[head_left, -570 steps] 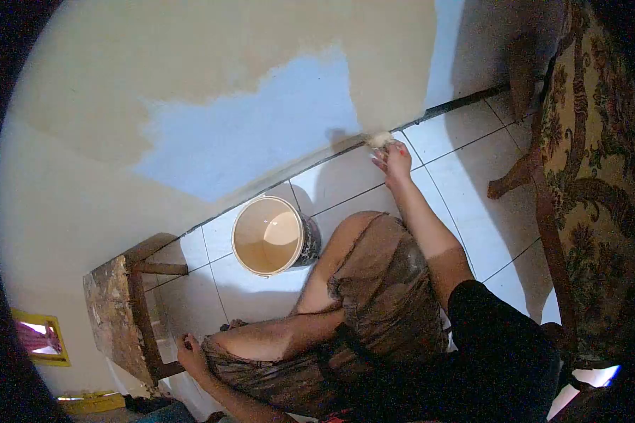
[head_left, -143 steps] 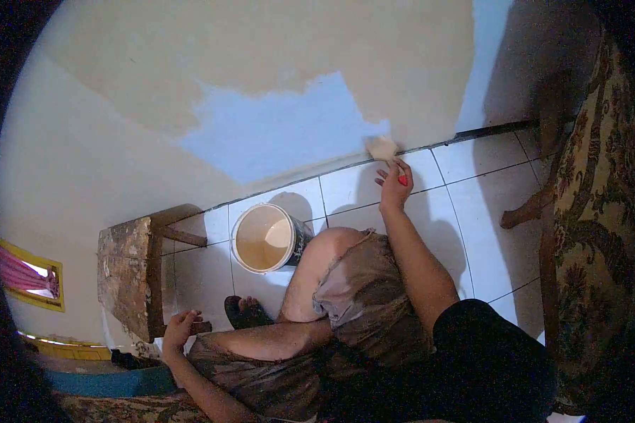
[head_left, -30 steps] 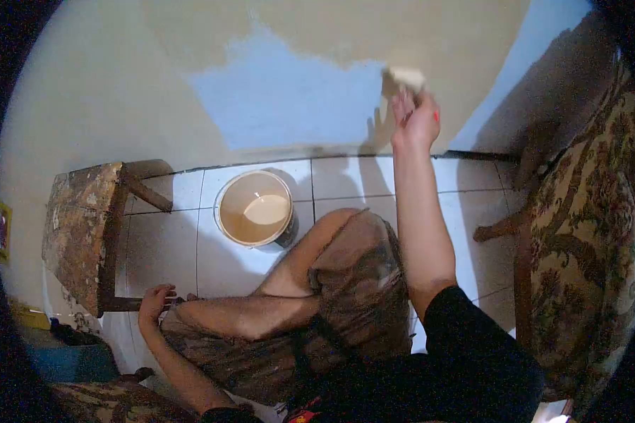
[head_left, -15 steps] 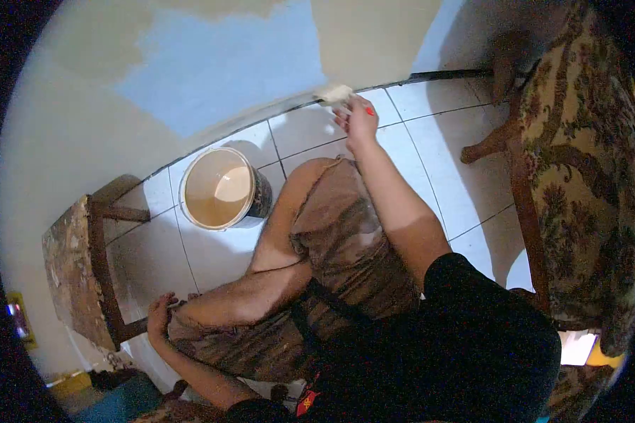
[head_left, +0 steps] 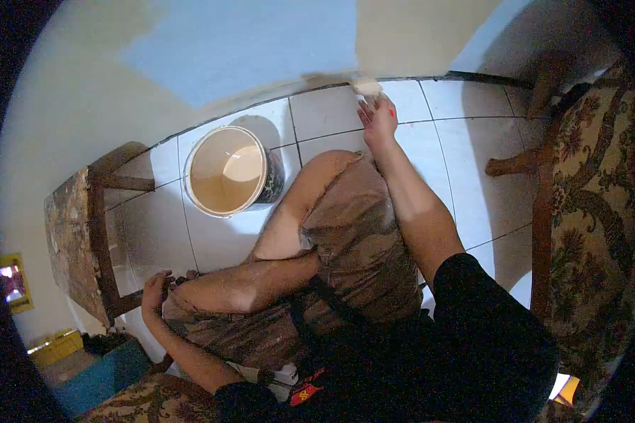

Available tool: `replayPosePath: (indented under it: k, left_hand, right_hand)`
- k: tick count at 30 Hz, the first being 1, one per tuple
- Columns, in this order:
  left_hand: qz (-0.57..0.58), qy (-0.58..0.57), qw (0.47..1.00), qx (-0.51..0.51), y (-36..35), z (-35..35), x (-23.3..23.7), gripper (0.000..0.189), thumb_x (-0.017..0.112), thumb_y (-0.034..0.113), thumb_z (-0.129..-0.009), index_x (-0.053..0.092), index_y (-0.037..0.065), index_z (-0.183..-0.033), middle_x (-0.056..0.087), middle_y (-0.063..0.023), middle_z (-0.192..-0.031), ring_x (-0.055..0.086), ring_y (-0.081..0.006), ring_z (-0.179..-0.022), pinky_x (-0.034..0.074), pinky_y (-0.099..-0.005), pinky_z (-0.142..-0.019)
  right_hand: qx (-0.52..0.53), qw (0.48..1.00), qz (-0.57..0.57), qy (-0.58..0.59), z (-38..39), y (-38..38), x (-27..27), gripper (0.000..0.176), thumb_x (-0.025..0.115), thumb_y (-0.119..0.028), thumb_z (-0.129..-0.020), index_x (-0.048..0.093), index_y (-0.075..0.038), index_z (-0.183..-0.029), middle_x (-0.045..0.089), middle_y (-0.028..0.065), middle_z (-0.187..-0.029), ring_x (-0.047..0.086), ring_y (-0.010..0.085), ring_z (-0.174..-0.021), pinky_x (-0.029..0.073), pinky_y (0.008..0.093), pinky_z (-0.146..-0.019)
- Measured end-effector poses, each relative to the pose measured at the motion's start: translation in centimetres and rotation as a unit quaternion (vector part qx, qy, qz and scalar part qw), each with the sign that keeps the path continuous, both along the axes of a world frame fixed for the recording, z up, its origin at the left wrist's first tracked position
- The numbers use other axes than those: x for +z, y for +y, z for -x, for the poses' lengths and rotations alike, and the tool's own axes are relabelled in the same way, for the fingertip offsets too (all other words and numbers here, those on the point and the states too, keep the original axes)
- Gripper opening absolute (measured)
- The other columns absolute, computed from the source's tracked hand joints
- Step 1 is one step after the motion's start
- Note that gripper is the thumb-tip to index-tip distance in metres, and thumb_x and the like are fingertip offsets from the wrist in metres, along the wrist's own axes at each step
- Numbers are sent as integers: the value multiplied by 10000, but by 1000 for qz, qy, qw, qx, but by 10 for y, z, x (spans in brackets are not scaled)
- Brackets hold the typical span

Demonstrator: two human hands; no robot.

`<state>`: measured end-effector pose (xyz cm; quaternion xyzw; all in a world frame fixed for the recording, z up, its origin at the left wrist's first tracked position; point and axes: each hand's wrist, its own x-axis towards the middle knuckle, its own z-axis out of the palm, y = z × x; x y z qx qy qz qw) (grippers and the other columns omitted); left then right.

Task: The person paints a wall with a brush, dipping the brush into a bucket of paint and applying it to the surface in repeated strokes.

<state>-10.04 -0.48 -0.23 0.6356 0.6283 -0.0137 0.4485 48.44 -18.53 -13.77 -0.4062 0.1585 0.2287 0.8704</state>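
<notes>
At the foot of the wall [head_left: 275, 42], my right hand [head_left: 381, 125] is closed round a paintbrush [head_left: 365, 86] with pale bristles. A bit of red handle shows beside the fingers, and the bristles, slightly blurred, are right where wall and floor meet. The wall carries beige paint around a light blue patch. Left of my bent knee stands a bucket [head_left: 269, 173] with pale beige paint inside. My left hand [head_left: 155, 290] is beside my other knee, fingers loosely apart, with nothing in them.
A paint-spattered wooden stool [head_left: 67, 240] lies on its side at the left. At the right is a flower-patterned upholstered chair [head_left: 593, 218] with wooden legs towards the wall. White tiles [head_left: 324, 113] cover the floor. A blue box-like thing [head_left: 102, 377] is at the lower left.
The view has shifted, so bucket, chair and wall patches appear further right. My right hand stays at the wall's foot with the brush. My left hand stays by the knee.
</notes>
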Motion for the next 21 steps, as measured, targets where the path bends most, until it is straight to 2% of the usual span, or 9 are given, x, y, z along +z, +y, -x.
replayPosePath:
  k: [1,3,8,10,13,17,18,20,21]
  left_hand:
    - [20,-21,999,35,1,0,-1,330,497,331,-841,608,47,-970,624,-54,-841,545,-108,-653,359,-243,-496]
    - [27,-9,999,17,5,4,-2,329,501,328,-839,609,42,-957,624,-58,-837,549,-115,-638,359,-242,-492]
    - [33,-14,998,43,9,10,-9,326,512,312,-839,601,28,-973,619,-69,-813,550,-122,-645,378,-251,-507]
    - [26,-22,998,48,7,8,-9,329,514,314,-839,600,26,-974,618,-74,-812,553,-127,-652,388,-254,-519]
    - [18,-35,998,56,4,5,-6,331,514,311,-839,599,19,-969,618,-85,-819,558,-138,-661,405,-260,-543]
    - [36,-44,997,42,10,13,-9,325,507,300,-844,598,10,-961,620,-93,-823,563,-146,-668,420,-261,-568]
    - [32,-54,997,44,8,8,-9,325,507,300,-844,598,10,-961,620,-93,-823,563,-146,-668,420,-261,-568]
    - [9,-1,1000,12,4,-2,1,327,513,301,-843,597,6,-956,623,-91,-813,563,-143,-668,417,-260,-556]
    - [0,-15,1000,15,6,-1,4,327,513,301,-843,597,6,-956,623,-91,-813,563,-143,-668,417,-260,-556]
  right_hand:
    - [-5,1000,0,2,-2,2,-2,266,462,-191,-856,403,-94,-1096,492,89,-1012,582,252,-795,510,336,-616]
    - [-18,1000,19,15,-4,8,-7,268,474,-203,-860,376,-139,-1102,539,106,-1026,600,269,-720,482,355,-542]
    - [-34,998,40,43,-6,22,-1,255,474,-160,-855,384,-131,-1092,547,102,-964,594,258,-707,501,343,-525]
    - [-50,999,-5,-2,-13,31,1,276,510,-175,-829,410,-95,-1074,537,91,-929,595,238,-761,517,324,-559]
    - [-47,998,-35,-10,-11,29,20,277,506,-179,-831,411,-99,-1079,548,88,-906,597,227,-749,517,320,-555]
    - [-65,997,22,43,-1,16,34,264,497,-178,-835,416,-105,-1076,541,98,-938,594,231,-765,515,322,-578]
    - [-56,996,41,49,-7,19,27,273,485,-185,-843,415,-78,-1084,535,99,-960,591,230,-783,512,331,-602]
    - [-50,998,6,43,-17,27,31,274,469,-180,-849,413,-62,-1089,531,101,-967,586,228,-799,511,328,-611]
    - [-46,998,-24,46,-21,32,40,276,452,-175,-856,410,-46,-1095,527,104,-974,582,225,-816,510,326,-620]
